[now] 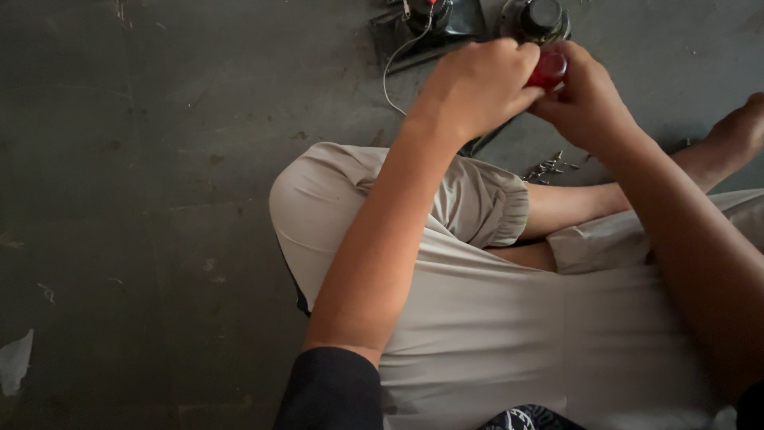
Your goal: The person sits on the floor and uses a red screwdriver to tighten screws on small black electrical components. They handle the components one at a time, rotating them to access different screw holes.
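Note:
A small round red part (549, 68) sits between both my hands, above my crossed legs. My left hand (476, 86) is curled around its left side, fingers closed on it. The fingers of my right hand (587, 99) pinch it from the right. Most of the red part is hidden by my fingers. Just beyond my hands, two dark round parts (539, 19) rest on the floor, one on a dark plate (442, 22) with a thin white wire (391, 72) trailing from it.
I sit cross-legged on a dark grey concrete floor (143, 199) in light grey shorts. A small heap of metal screws (547, 168) lies by my knee. My bare foot (736, 131) is at the right edge. A pale scrap (16, 362) lies at the far left.

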